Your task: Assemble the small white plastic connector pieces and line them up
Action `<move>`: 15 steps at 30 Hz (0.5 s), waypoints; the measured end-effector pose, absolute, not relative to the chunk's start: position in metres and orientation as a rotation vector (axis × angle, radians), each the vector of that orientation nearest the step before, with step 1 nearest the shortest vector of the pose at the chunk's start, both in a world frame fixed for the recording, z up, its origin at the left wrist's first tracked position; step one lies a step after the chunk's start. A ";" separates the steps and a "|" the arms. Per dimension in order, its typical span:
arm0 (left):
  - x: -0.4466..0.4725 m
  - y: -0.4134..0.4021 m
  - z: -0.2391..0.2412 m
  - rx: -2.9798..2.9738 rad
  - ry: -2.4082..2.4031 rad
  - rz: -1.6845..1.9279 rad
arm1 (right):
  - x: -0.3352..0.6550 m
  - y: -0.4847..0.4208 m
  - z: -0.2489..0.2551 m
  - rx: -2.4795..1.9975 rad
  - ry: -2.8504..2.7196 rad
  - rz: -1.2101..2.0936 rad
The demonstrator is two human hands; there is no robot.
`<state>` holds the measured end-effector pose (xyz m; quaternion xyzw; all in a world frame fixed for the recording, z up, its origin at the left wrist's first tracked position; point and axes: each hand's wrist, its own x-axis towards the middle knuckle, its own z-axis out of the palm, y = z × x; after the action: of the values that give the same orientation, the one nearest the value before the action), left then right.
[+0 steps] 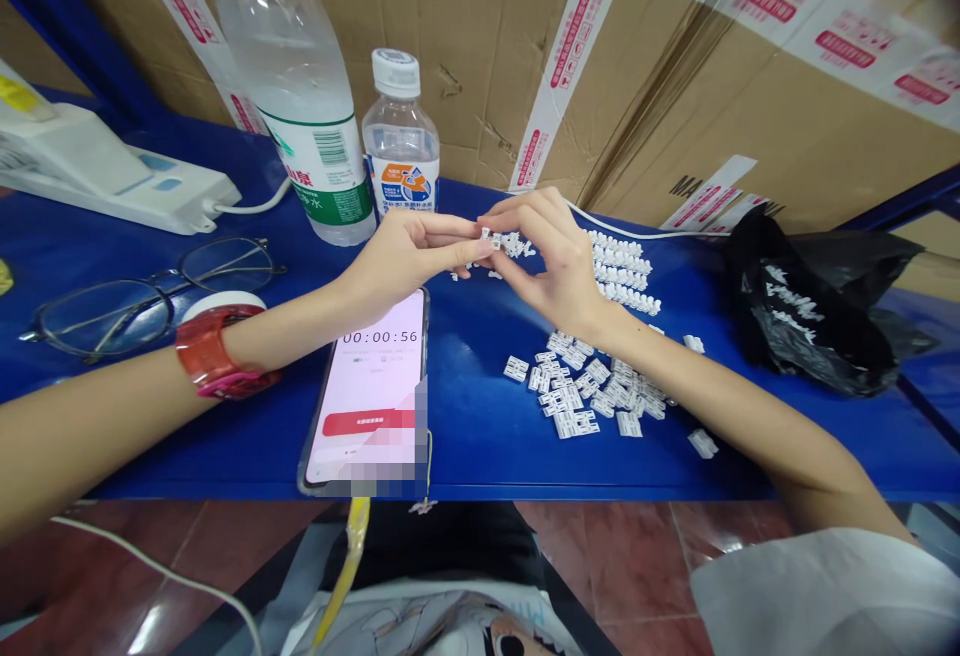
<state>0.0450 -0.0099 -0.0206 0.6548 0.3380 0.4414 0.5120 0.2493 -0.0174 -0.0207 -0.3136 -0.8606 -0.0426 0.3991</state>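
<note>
My left hand [420, 251] and my right hand [551, 256] meet above the blue table, fingertips closed round a small white plastic part [491, 239]. Both hands pinch it, the left from one side and the right from the other. Its exact kind is too small to make out. Just behind the fingers lies a small pile of loose white pieces [516, 246], partly hidden. Beyond my right wrist, white parts stand in neat rows [622, 271]. Nearer the table's front edge, flat white plastic pieces [562, 396] are heaped beneath my right forearm.
A phone [375, 386] showing a timer lies left of the heap. Behind it stand a large bottle [322, 136] and a small bottle [401, 136]. Glasses [157, 286] and a power strip [112, 171] are at left, a black bag [817, 306] at right. Cardboard boxes [465, 46] wall the back.
</note>
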 end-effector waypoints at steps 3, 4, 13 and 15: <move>0.044 -0.008 -0.021 1.531 0.777 1.026 | 0.250 -0.015 -0.019 -0.743 -2.164 -0.060; 0.044 -0.008 -0.022 1.519 0.771 1.016 | 0.251 -0.015 -0.019 -0.732 -2.168 -0.047; 0.045 -0.008 -0.024 1.520 0.745 1.003 | 0.255 -0.011 -0.018 -0.664 -2.279 -0.135; 0.046 -0.008 -0.024 1.538 0.748 0.991 | 0.255 -0.011 -0.019 -0.645 -2.280 -0.156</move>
<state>0.0457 -0.0085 -0.0236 0.6497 0.3159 0.4188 0.5503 0.2548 -0.0108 -0.0185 -0.2519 -0.8905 -0.0611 0.3739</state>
